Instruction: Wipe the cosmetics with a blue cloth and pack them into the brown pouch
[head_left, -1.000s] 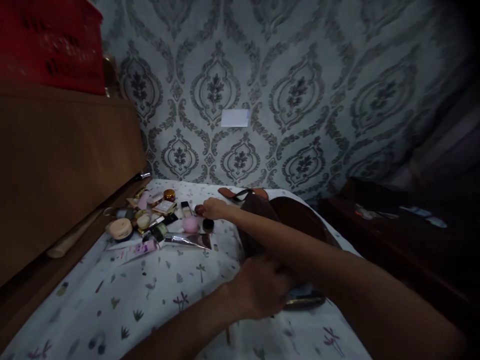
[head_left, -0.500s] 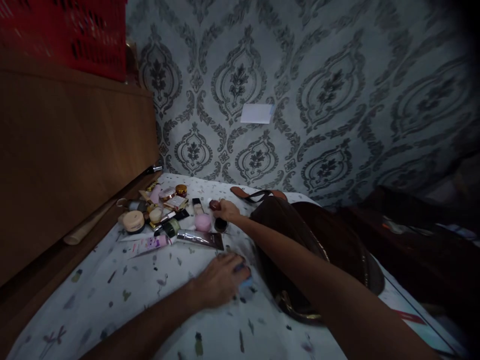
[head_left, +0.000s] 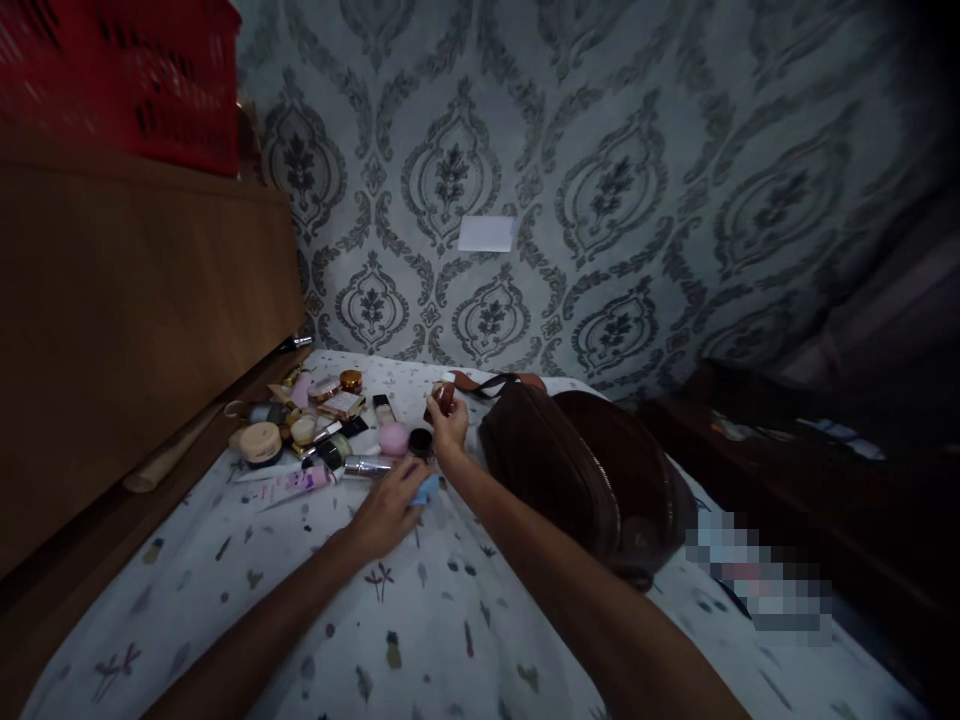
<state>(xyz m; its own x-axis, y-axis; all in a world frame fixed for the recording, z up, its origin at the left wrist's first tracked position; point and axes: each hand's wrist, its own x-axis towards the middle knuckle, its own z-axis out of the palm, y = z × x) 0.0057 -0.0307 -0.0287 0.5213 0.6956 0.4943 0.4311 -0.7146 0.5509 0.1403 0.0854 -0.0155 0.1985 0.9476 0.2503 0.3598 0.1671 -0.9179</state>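
Note:
In the head view my right hand [head_left: 451,430] grips a small brown bottle [head_left: 441,398] with a whitish top, just left of the dark brown bag [head_left: 540,455]. My left hand [head_left: 388,508] is closed over a small light-blue item [head_left: 426,490] whose kind I cannot make out. Its fingers overlap the end of a silver tube [head_left: 367,467]. Beside the hands sit a dark round jar [head_left: 420,443] and a pink round item [head_left: 392,438]. Farther left are a beige-lidded jar [head_left: 260,443], a pink-and-white tube [head_left: 296,483] and a gold-lidded jar [head_left: 350,380].
A patterned white sheet [head_left: 435,620] lies beneath everything. At left stands a wooden cabinet [head_left: 142,330] with a red basket [head_left: 172,90] on top. The patterned wall [head_left: 525,290] rises behind. An orange-brown strap [head_left: 469,382] lies behind the bag.
My left hand has moved up and left with the blue item, over the silver tube's end. My right hand has raised the brown bottle slightly. The view has shifted and the bag looks turned.

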